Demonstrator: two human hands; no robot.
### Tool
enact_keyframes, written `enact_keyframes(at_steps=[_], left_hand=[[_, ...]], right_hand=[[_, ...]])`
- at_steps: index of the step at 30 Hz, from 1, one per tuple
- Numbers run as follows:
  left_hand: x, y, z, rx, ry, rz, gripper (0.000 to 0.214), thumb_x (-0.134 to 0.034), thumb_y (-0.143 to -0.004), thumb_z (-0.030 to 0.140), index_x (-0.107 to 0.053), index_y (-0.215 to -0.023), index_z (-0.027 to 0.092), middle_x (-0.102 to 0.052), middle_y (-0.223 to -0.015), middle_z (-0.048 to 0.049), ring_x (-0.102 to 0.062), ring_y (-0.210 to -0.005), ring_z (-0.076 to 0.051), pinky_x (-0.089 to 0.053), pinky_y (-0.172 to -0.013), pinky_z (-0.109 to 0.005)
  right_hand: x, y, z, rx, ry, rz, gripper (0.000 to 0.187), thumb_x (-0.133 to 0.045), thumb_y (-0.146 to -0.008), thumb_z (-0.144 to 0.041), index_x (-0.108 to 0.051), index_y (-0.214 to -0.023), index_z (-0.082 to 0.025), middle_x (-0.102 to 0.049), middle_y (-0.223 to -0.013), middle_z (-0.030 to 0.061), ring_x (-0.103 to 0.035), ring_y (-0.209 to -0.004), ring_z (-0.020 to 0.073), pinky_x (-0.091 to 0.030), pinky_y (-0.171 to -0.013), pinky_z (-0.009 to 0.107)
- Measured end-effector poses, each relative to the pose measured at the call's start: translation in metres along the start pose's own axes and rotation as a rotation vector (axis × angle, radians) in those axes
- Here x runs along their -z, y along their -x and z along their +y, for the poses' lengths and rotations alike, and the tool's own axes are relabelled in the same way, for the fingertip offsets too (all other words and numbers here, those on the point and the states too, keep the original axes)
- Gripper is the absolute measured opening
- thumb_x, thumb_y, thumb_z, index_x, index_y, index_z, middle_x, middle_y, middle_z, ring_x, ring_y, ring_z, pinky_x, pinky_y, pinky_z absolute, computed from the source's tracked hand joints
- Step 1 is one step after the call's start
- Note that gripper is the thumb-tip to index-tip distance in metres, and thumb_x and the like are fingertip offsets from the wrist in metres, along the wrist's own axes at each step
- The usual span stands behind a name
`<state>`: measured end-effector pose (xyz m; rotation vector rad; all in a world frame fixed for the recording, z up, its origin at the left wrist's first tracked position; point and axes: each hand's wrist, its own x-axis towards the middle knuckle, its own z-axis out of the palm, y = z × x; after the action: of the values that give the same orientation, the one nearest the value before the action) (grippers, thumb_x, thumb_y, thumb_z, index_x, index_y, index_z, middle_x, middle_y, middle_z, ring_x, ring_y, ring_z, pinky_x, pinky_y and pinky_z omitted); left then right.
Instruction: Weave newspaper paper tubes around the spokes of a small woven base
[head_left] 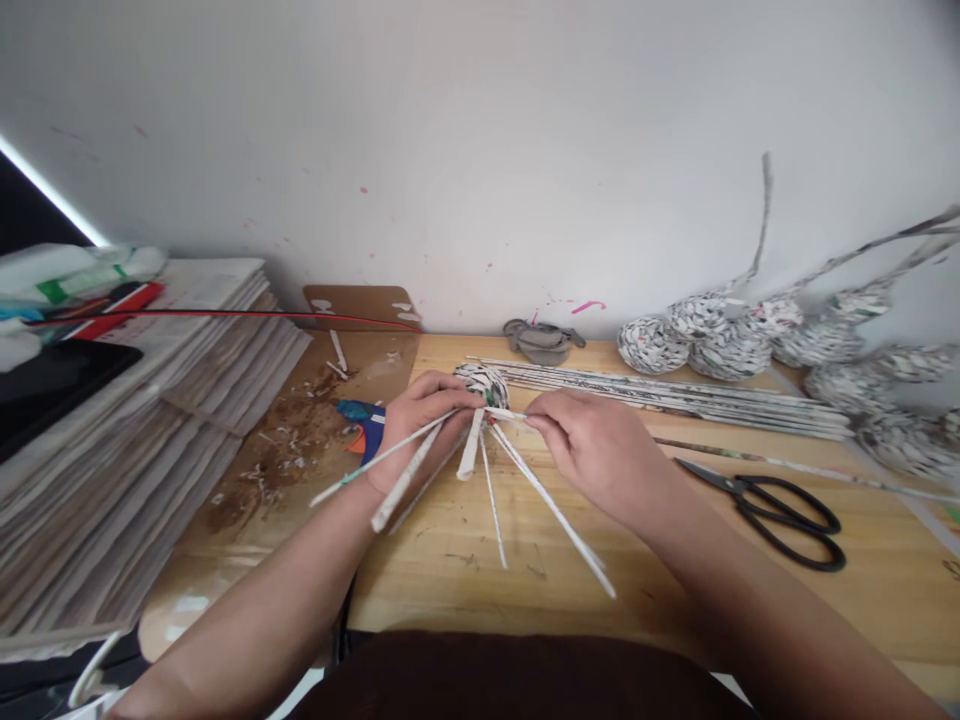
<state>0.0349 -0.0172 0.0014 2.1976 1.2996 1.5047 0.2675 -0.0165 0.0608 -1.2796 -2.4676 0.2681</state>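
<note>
A small round woven piece of rolled paper (486,384) is held above the wooden table, with several paper strips (536,485) fanning out from it toward me. My left hand (429,425) is closed around its left side, the thumb and fingers pressing on the strips where they meet. My right hand (581,435) pinches the end of a paper strip (510,413) just right of the piece. Part of the woven piece is hidden behind my left fingers.
Black-handled scissors (787,515) lie at right. Long paper rolls (675,395) lie behind my hands. Finished-looking woven paper gourds (727,345) stand at the back right. Stacked newspapers (150,440) fill the left. A grey cloth (541,342) and a blue-orange tool (364,432) lie nearby.
</note>
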Motion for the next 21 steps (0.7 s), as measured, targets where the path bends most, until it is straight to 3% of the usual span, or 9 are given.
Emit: enact_keyframes(at_steps=[4, 9, 13, 18, 21], left_hand=[[0.002, 0.000, -0.001, 0.011, 0.022, 0.049, 0.010, -0.075, -0.087, 0.025, -0.081, -0.093, 0.022, -0.072, -0.095, -0.0078, -0.070, -0.083, -0.017, -0.058, -0.077, -0.029], [0.019, -0.004, -0.004, 0.011, -0.049, 0.175, 0.009, -0.078, -0.083, 0.023, -0.081, -0.092, 0.023, -0.072, -0.093, -0.0049, -0.069, -0.085, -0.016, -0.058, -0.079, -0.028], [0.046, -0.002, 0.001, 0.086, -0.137, 0.241, 0.006, -0.079, -0.082, 0.024, -0.081, -0.088, 0.022, -0.073, -0.089, -0.0035, -0.070, -0.085, -0.016, -0.058, -0.081, -0.028], [0.093, 0.021, 0.012, 0.203, -0.105, 0.343, 0.005, -0.078, -0.081, 0.027, -0.081, -0.083, 0.024, -0.076, -0.085, -0.0009, -0.070, -0.087, -0.019, -0.058, -0.086, -0.032], [0.123, 0.042, 0.023, 0.328, -0.073, 0.439, 0.009, -0.081, -0.077, 0.028, -0.081, -0.085, 0.023, -0.077, -0.086, -0.0017, -0.071, -0.089, -0.021, -0.057, -0.088, -0.036]], right_hand=[[0.000, 0.000, -0.001, 0.005, 0.007, -0.011, 0.021, -0.050, -0.101, -0.020, -0.070, -0.097, -0.016, -0.075, -0.092, 0.0086, -0.069, -0.087, 0.0216, -0.044, -0.076, 0.031], [0.007, -0.003, 0.011, 0.013, -0.040, 0.084, 0.020, -0.052, -0.100, -0.024, -0.071, -0.095, -0.019, -0.075, -0.088, 0.0054, -0.068, -0.080, 0.0205, -0.043, -0.072, 0.030], [-0.001, -0.012, 0.030, 0.014, -0.036, 0.065, 0.019, -0.052, -0.098, -0.021, -0.071, -0.094, -0.018, -0.076, -0.086, 0.0051, -0.067, -0.077, 0.0205, -0.042, -0.070, 0.030], [-0.033, -0.023, 0.054, 0.055, 0.129, -0.044, 0.022, -0.052, -0.095, -0.017, -0.074, -0.090, -0.017, -0.077, -0.089, 0.0091, -0.066, -0.086, 0.0264, -0.044, -0.080, 0.036], [-0.046, -0.025, 0.051, 0.036, 0.134, 0.034, 0.017, -0.057, -0.091, -0.015, -0.075, -0.093, -0.016, -0.077, -0.096, 0.0116, -0.065, -0.093, 0.0281, -0.045, -0.084, 0.036]])
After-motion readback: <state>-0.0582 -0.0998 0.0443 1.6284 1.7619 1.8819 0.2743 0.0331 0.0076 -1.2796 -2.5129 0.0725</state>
